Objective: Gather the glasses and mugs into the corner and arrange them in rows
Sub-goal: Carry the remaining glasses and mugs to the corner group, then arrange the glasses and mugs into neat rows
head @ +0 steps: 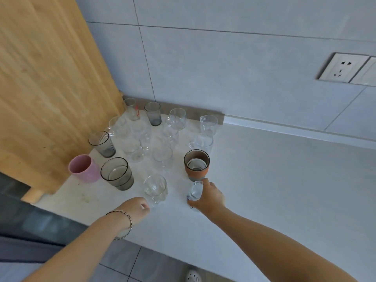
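Several glasses and mugs stand grouped in the counter corner beside a wooden panel. A pink mug (83,168) and a wide smoky glass (117,173) are at the front left, a brown-sleeved cup (196,162) at the front right. My right hand (209,196) is closed around a small clear glass with blue print (195,192), just in front of the brown cup. My left hand (136,209) touches the base of a clear glass mug (155,188), fingers curled at its near side. Clear glasses fill the middle and back rows.
The white countertop (274,190) stretches to the right. A tiled wall with a socket (343,67) rises behind. The wooden panel (44,88) bounds the left side. The counter's front edge drops to grey floor tiles (154,267).
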### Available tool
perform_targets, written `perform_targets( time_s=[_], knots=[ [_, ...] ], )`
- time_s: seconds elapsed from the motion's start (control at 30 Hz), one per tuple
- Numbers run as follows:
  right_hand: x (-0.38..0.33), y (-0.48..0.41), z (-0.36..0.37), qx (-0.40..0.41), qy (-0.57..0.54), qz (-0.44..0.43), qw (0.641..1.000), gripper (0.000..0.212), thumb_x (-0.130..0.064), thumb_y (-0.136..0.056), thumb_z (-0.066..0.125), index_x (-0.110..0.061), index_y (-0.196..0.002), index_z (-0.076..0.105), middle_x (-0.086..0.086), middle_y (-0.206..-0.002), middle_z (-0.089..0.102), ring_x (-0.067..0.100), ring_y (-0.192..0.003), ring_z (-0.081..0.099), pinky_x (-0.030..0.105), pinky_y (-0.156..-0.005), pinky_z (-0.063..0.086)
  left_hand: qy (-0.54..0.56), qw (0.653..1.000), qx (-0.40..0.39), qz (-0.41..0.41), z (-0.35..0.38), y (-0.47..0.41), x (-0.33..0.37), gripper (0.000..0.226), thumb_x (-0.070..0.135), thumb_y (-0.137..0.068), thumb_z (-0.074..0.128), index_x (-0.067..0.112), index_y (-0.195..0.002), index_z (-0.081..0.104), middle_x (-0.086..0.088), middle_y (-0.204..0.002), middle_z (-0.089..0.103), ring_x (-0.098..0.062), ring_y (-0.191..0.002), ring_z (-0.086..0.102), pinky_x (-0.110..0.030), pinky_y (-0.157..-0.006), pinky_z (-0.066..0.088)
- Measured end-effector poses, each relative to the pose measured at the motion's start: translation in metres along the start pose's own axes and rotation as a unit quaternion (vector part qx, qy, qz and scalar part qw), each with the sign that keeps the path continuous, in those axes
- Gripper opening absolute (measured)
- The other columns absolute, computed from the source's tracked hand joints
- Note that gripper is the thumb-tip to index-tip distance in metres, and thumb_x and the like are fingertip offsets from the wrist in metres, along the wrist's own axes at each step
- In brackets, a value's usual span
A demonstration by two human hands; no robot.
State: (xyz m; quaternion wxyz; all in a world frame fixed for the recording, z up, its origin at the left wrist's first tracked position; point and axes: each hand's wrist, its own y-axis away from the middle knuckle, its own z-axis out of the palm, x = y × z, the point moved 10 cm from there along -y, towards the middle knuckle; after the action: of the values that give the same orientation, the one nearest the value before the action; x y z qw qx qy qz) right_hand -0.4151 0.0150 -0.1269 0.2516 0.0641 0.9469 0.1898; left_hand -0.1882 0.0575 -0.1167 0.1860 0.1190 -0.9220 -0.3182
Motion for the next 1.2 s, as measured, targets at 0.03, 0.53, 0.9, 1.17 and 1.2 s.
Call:
perform_targets(
  time_s=[0.03, 0.53, 0.9, 1.17, 1.2],
  knots=[
    [-0.001, -0.001, 0.002, -0.003, 0.005, 0.001, 1.0, 0.074, -0.05, -0.072, 0.071, -0.02, -0.131, 0.037, 0.002, -0.124, 0.055, 0.023, -0.112, 0.057, 0.032, -0.089, 0.047, -0.002, 1.0, -0.003, -0.003, -0.002, -0.003, 0.0, 0.027, 0.023, -0.094, 0.04, 0.015, -0.112, 0.057, -0.002, -0.125, 0.057, -0.017, -0.115, 0.055, -0.02, -0.082, 0.038],
    [-0.105, -0.045, -0.065, -0.057, 0.068, -0.111, 0.99, 0.028, -0.035, -0.089, 0.052, -0.019, -0.111, 0.061, 0.001, -0.113, 0.066, 0.022, -0.109, 0.06, 0.031, -0.091, 0.047, -0.042, 0.997, 0.038, 0.052, -0.121, -0.04, 0.024, 0.031, 0.021, -0.095, 0.04, 0.012, -0.119, 0.057, -0.005, -0.128, 0.056, -0.021, -0.118, 0.053, -0.024, -0.087, 0.039],
    [-0.208, -0.158, -0.074, 0.002, 0.038, -0.05, 0.998, 0.026, -0.031, -0.09, 0.054, -0.018, -0.11, 0.064, 0.004, -0.115, 0.067, 0.022, -0.107, 0.062, 0.029, -0.092, 0.048, -0.076, 0.988, 0.064, 0.114, -0.26, -0.16, -0.006, 0.026, 0.017, -0.095, 0.039, 0.009, -0.107, 0.06, -0.004, -0.107, 0.059, -0.022, -0.102, 0.054, -0.027, -0.083, 0.041],
    [-0.244, -0.235, -0.06, 0.025, 0.033, 0.046, 0.998, 0.027, -0.03, -0.089, 0.053, -0.02, -0.112, 0.062, 0.002, -0.117, 0.066, 0.021, -0.108, 0.061, 0.031, -0.093, 0.05, -0.088, 0.983, 0.101, 0.129, -0.337, -0.278, -0.015, 0.018, 0.013, -0.086, 0.043, 0.026, -0.077, 0.051, -0.005, -0.09, 0.049, -0.02, -0.079, 0.039, -0.026, -0.068, 0.036],
    [-0.247, -0.243, -0.058, 0.029, 0.028, 0.054, 0.998, 0.029, -0.03, -0.089, 0.054, -0.019, -0.116, 0.06, 0.003, -0.12, 0.064, 0.021, -0.11, 0.06, 0.03, -0.094, 0.049, -0.077, 0.983, 0.107, 0.125, -0.341, -0.29, -0.014, 0.014, 0.018, -0.087, 0.045, 0.022, -0.091, 0.057, -0.006, -0.097, 0.055, -0.021, -0.081, 0.044, -0.028, -0.073, 0.04]
  ],
)
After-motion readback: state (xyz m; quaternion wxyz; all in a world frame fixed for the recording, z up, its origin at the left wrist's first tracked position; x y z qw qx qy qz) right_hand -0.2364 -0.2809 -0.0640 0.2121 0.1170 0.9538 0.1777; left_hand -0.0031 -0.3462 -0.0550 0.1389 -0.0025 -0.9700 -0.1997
